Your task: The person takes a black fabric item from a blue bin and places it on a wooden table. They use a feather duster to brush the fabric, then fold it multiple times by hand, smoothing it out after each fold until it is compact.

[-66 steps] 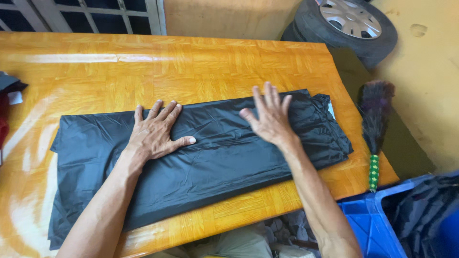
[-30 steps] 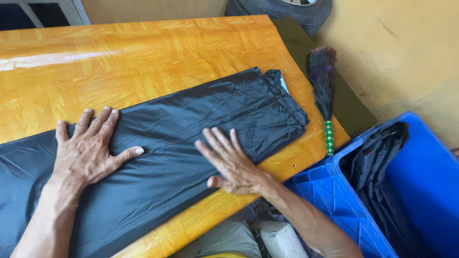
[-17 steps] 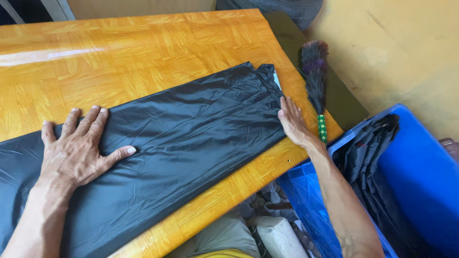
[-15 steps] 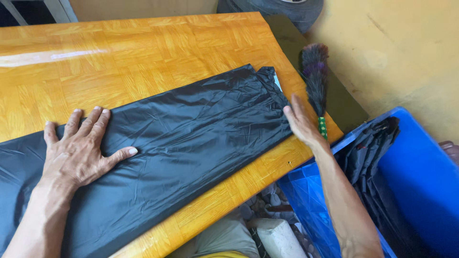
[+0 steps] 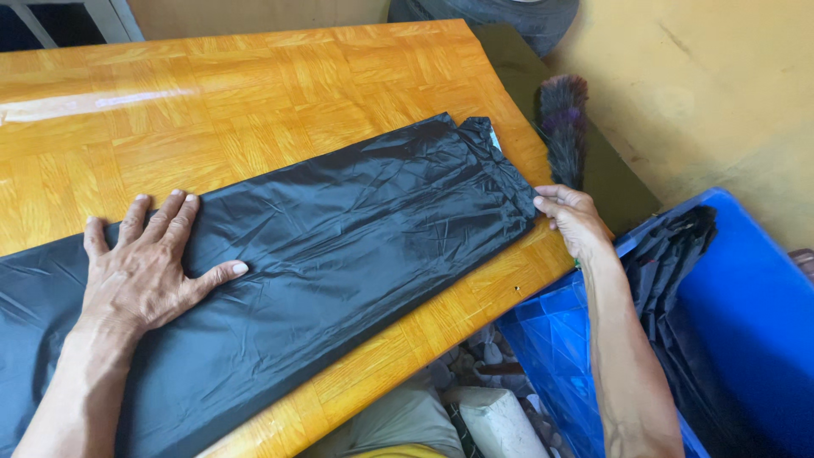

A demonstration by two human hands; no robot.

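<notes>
A long folded black plastic sheet [image 5: 339,246] lies diagonally across the orange wooden table [image 5: 254,93]. My left hand [image 5: 144,271] presses flat on its left part, fingers spread. My right hand [image 5: 572,219] sits at the sheet's right end by the table's edge, fingertips touching or pinching the folded end; the grip itself is hard to make out.
A dark feather duster [image 5: 561,127] leans beside the table's right edge. A blue plastic crate [image 5: 746,322] at lower right holds more black folded sheets [image 5: 670,280]. A tyre [image 5: 500,13] stands at the top against a yellow wall. Clutter lies under the table's near edge.
My right hand slid from the sheet's middle to its right end at the table's edge. My left hand stayed pressed on the sheet. The camera turned right, showing the blue crate.
</notes>
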